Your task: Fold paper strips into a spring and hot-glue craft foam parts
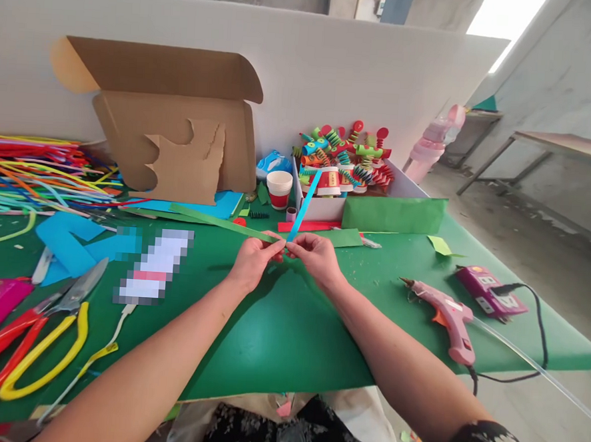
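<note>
Over the middle of the green table (247,351), my left hand (253,260) pinches the end of a long green paper strip (213,220), which runs off to the left. My right hand (319,257) pinches the lower end of a blue paper strip (305,205) that points up and away. Both strips meet at my fingertips, which almost touch; whether their ends overlap is hidden by my fingers. Behind my hands a white box (321,209) holds several colourful paper figures (347,157) with springy folded-strip parts.
At right lie a pink glue gun (450,317) with its cord and a purple power strip (491,292). Scissors (64,320), blue paper (68,244) and pipe cleaners (38,172) are at left. A cardboard box (177,107) and paper cups (279,188) stand behind.
</note>
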Motion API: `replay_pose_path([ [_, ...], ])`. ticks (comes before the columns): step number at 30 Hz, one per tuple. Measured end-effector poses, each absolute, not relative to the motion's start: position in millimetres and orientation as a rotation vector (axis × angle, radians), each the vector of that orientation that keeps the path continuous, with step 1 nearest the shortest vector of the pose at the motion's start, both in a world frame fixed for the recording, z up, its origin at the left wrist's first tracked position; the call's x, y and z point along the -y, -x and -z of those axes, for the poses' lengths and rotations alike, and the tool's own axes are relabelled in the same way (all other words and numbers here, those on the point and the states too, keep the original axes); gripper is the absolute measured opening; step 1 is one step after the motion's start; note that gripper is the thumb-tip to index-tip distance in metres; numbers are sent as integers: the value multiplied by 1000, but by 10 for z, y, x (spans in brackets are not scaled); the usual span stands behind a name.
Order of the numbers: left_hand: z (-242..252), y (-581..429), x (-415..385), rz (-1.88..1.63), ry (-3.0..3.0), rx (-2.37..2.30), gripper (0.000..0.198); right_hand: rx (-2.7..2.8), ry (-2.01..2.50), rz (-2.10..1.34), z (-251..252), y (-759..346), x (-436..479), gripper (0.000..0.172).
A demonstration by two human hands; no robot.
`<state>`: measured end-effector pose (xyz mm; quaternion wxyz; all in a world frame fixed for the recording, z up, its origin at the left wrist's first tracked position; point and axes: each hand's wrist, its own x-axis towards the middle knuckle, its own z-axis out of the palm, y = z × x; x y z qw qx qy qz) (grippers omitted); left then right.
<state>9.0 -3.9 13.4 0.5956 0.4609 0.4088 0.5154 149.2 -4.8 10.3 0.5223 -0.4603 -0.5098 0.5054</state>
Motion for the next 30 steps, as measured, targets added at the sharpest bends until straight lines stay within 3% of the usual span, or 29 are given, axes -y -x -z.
replay_pose_path([
  [30, -151, -134, 64, -1260, -1139, -1035, 28, 1263, 1104, -1118, -67, -1412, 33, 35],
])
